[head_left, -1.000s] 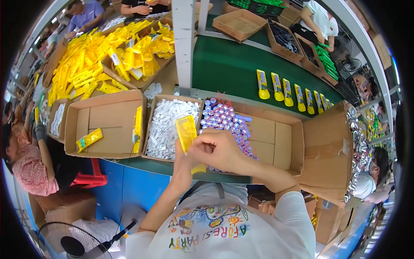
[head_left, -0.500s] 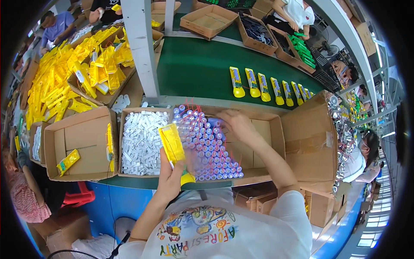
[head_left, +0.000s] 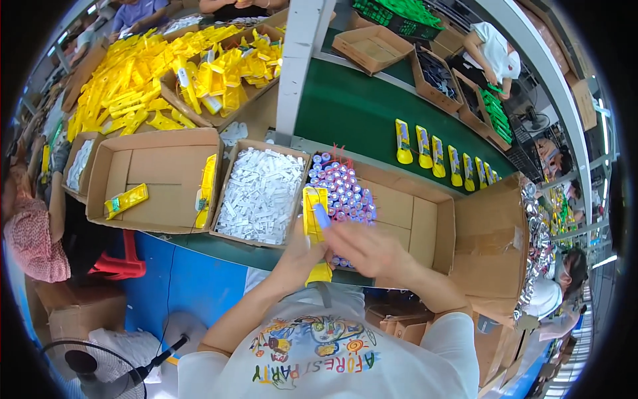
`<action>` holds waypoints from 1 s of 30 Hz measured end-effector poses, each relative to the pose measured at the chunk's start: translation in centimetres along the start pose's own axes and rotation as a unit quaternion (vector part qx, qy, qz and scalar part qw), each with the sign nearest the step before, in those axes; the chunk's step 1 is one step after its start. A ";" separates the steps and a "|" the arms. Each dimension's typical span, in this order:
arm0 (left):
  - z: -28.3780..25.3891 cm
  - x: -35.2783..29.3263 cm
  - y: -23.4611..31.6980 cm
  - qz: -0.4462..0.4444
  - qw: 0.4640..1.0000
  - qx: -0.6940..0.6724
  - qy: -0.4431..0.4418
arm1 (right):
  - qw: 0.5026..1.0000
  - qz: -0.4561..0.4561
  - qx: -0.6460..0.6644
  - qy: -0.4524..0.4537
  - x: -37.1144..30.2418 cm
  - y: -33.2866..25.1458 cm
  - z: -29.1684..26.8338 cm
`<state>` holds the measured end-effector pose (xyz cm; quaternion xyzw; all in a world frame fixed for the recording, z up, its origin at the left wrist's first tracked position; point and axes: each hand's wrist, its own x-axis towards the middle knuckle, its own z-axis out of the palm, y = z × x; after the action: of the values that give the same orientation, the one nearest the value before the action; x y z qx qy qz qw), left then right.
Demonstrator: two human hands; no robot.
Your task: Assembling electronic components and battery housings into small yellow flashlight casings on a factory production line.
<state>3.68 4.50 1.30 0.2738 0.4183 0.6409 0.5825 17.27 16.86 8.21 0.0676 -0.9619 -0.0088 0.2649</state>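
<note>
My left hand [head_left: 297,254] is closed around a yellow plastic casing [head_left: 310,226], long and narrow, held upright in front of my body. Its wider yellow lower end shows below my fingers. My right hand [head_left: 369,249] pinches a blue-purple cylindrical battery [head_left: 321,216] against the casing's open face. My right fingers partly cover both pieces. Just beyond my hands, many purple batteries with red wires [head_left: 340,183] stand on end in a cardboard box [head_left: 392,193]. To the left is a box full of small white plastic parts [head_left: 262,193].
A cardboard tray [head_left: 156,159] at left holds two yellow casings. Yellow casings are heaped [head_left: 126,86] far left, beside a grey post [head_left: 297,73]. Filled casings line the green belt [head_left: 359,100]. Shiny metal parts [head_left: 530,233] stand right, a fan [head_left: 93,369] lower left. Other people work around.
My right hand has come from the battery box to the casing, bringing a battery. My left hand still holds the casing. The view has turned, shifting the surroundings rightward.
</note>
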 end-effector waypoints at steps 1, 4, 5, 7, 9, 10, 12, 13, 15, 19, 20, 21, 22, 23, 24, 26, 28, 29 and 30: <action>-0.2 0.0 0.1 0.003 1.000 -0.002 0.005 | 1.000 -0.005 0.003 0.000 0.3 0.0 0.1; -1.0 -0.5 0.8 -0.005 0.999 -0.037 0.019 | 0.996 -0.007 0.072 -0.059 1.4 0.1 1.0; -1.5 -0.8 1.6 -0.032 0.998 -0.050 0.012 | 0.992 0.005 0.093 -0.083 1.9 -0.2 0.9; -3.2 -1.6 2.4 -0.058 0.996 -0.067 0.017 | 0.986 0.011 0.123 -0.109 3.0 -0.2 2.0; -5.2 -2.8 3.3 -0.050 0.993 -0.103 -0.014 | 0.970 0.024 0.223 -0.089 4.4 -0.2 3.3; -5.9 -3.2 4.0 -0.032 0.990 -0.136 0.035 | 0.942 0.009 0.327 -0.081 4.8 2.0 5.7; -8.0 -3.8 4.9 0.021 0.978 -0.178 0.103 | 0.939 0.143 0.300 -0.092 7.4 4.4 9.4; -8.4 -3.7 5.0 0.074 0.959 -0.221 0.161 | 0.966 0.094 0.202 -0.128 8.0 6.0 11.4; -8.9 -4.0 4.7 0.090 0.960 -0.208 0.163 | 0.973 0.054 0.115 -0.195 8.5 6.9 14.1; -8.5 -5.1 3.9 0.086 0.954 -0.237 0.164 | 0.935 0.109 0.063 -0.331 9.9 6.9 14.3; -8.4 -5.3 3.5 0.078 0.954 -0.231 0.177 | 0.941 0.103 0.105 -0.304 9.8 6.9 13.8; -8.1 -5.4 3.3 0.084 0.952 -0.233 0.179 | 0.945 0.095 0.147 -0.277 9.5 6.9 13.2; -7.9 -5.5 3.1 0.071 0.956 -0.224 0.177 | 0.945 0.117 0.185 -0.244 9.3 6.9 12.4; -7.6 -5.6 2.9 0.058 0.960 -0.214 0.173 | 0.945 0.112 0.183 -0.245 8.9 6.9 11.9; -7.4 -5.6 2.8 0.055 0.961 -0.215 0.164 | 0.943 0.130 0.233 -0.198 8.5 6.9 11.4; -7.2 -5.5 2.4 0.052 0.963 -0.210 0.161 | 0.923 0.146 0.330 -0.134 7.9 7.0 10.9; -7.0 -5.5 2.4 0.045 0.966 -0.204 0.154 | 0.923 0.151 0.339 -0.102 7.4 6.7 10.9; -6.8 -5.6 2.6 0.046 0.967 -0.206 0.143 | 0.921 0.154 0.351 -0.070 7.2 6.5 10.9; -6.5 -5.6 2.8 0.046 0.968 -0.207 0.131 | 0.922 0.154 0.349 -0.070 7.1 6.4 10.8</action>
<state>-2.29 -2.33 1.18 0.0798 0.3362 0.7699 0.5364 4.92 21.99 2.86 0.0060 -0.9184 0.3641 0.1545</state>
